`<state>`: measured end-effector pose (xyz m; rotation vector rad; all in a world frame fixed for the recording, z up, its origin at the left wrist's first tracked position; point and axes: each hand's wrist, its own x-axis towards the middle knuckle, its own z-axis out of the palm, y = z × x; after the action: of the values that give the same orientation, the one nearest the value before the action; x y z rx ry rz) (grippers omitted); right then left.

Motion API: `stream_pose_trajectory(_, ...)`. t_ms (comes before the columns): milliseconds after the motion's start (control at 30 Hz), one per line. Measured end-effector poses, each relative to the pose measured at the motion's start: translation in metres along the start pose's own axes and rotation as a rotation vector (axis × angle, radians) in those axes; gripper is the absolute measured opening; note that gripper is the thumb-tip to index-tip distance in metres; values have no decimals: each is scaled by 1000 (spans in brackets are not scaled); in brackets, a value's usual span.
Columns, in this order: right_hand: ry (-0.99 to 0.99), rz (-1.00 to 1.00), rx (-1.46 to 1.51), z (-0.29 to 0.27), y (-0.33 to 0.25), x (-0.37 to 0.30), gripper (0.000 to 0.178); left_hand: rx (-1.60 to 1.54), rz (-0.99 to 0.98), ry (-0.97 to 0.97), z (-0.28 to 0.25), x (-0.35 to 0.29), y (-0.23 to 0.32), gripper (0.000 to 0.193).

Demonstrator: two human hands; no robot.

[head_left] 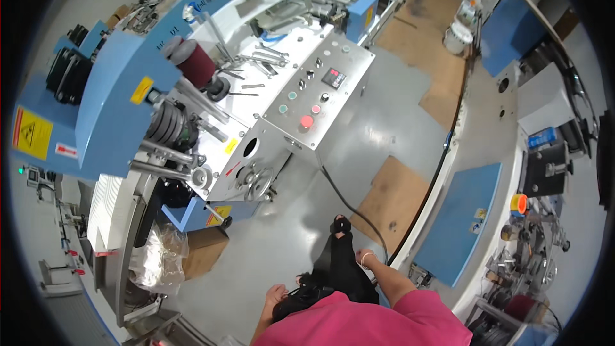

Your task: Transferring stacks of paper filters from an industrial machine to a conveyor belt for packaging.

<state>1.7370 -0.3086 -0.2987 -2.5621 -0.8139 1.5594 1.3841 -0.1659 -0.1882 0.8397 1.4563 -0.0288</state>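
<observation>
Left hand [277, 293] and right hand [367, 258] look half-curled (any grip, I can't tell); the black cable [346, 204] nearby seems bendy, weighty, best held mid-length.

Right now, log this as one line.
left hand: near black trousers, no held object visible | right hand: near trousers, no held object visible | wrenches: on machine top | red button: on panel

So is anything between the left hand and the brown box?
No, nothing visible: only gray floor shows between the left hand and the brown box. The clear plastic is on the box's far side.
</observation>
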Motion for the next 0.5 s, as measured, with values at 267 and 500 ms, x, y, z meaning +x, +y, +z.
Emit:
stream_pose_trajectory(267, -17, -166, -293, 73, -22, -50, 29, -231, 84, 33, -117, 2, -133, 32)
stream_pose_trajectory(500, -70, -655, -1019, 186, -62, 22, 24, 466, 368, 555, -228, 2, -411, 20)
